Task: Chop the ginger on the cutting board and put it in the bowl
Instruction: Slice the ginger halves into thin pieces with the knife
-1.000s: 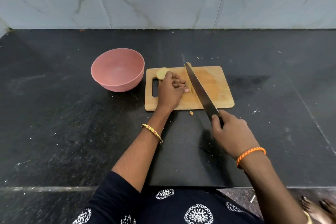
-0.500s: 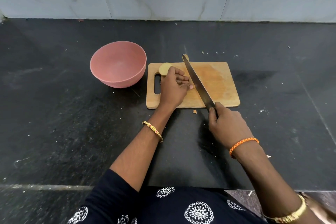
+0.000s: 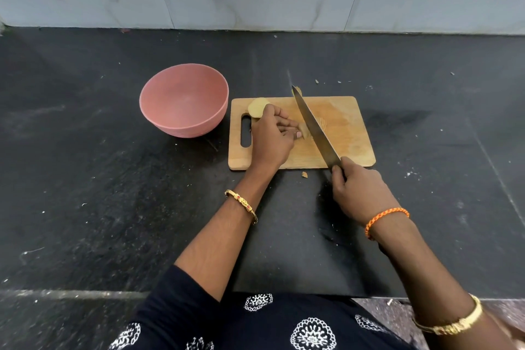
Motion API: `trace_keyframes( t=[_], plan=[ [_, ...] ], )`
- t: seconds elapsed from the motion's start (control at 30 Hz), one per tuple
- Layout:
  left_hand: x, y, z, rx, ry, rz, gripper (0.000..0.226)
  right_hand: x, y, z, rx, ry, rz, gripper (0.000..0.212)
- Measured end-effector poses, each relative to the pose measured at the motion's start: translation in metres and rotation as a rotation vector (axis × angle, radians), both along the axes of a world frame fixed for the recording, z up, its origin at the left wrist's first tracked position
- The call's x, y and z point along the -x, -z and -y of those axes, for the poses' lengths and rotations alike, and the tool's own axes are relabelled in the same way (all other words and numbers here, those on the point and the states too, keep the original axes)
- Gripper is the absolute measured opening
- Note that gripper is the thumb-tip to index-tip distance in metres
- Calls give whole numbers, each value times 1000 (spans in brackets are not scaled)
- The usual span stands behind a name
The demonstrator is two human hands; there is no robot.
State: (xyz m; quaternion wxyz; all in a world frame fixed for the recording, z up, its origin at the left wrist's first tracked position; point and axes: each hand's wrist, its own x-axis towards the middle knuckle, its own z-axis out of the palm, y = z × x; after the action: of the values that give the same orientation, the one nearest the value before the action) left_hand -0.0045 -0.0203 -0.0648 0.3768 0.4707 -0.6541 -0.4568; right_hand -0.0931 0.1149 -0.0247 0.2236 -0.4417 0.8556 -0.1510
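Slicing underway: left hand (image 3: 271, 139) pins ginger (image 3: 258, 107) on board (image 3: 352, 133), right hand (image 3: 359, 193) grips knife (image 3: 314, 128); few slices cut, bowl (image 3: 184, 99) empty.

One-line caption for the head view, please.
Left hand steadies ginger on the cutting board while right hand slices with knife; pink bowl alongside.

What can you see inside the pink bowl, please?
The pink bowl shows only its bare inner surface; no ginger is in it yet. Nothing covers its inside.
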Motion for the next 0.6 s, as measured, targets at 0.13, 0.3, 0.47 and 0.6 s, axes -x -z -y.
trace_keyframes(
  t=[0.13,0.3,0.47,0.6],
  plan=[
    [-1,-3,0,5,23,27,30,2,-1,-2,19,-3,17,26],
    [-6,-8,-4,94,121,198,41,6,-1,-7,30,4,45,26],
    [-3,-14,-1,166,215,419,36,15,-1,-8,26,-16,96,27],
    [1,-11,-1,212,186,433,38,12,0,-10,58,26,150,29]
  ],
)
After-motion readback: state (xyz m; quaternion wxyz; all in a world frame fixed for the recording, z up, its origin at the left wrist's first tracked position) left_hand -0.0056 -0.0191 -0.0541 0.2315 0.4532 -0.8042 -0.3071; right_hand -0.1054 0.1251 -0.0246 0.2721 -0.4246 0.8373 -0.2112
